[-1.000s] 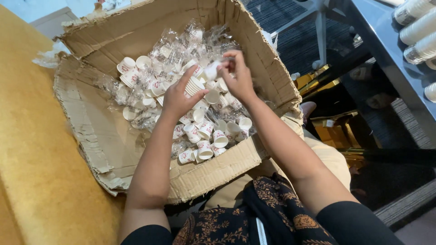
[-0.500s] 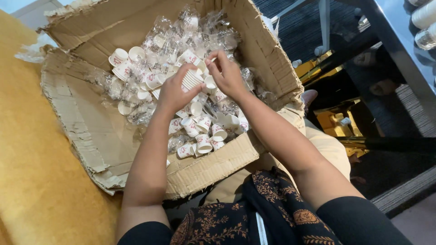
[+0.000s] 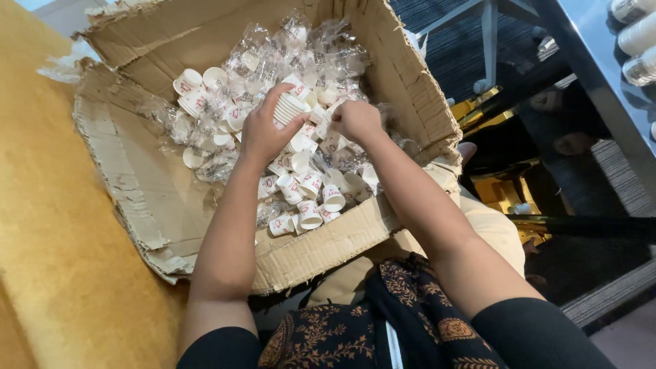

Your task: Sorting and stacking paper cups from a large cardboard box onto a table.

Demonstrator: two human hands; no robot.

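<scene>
Head view | left hand (image 3: 263, 130) grips cup stack (image 3: 290, 108) | cardboard box (image 3: 147, 198) walls surround

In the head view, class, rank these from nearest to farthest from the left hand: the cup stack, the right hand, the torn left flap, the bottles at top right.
1. Cup stack: held in the left hand.
2. Right hand: just to its right, in the box.
3. Torn left flap: box's left side.
4. Bottles: far top right.
</scene>
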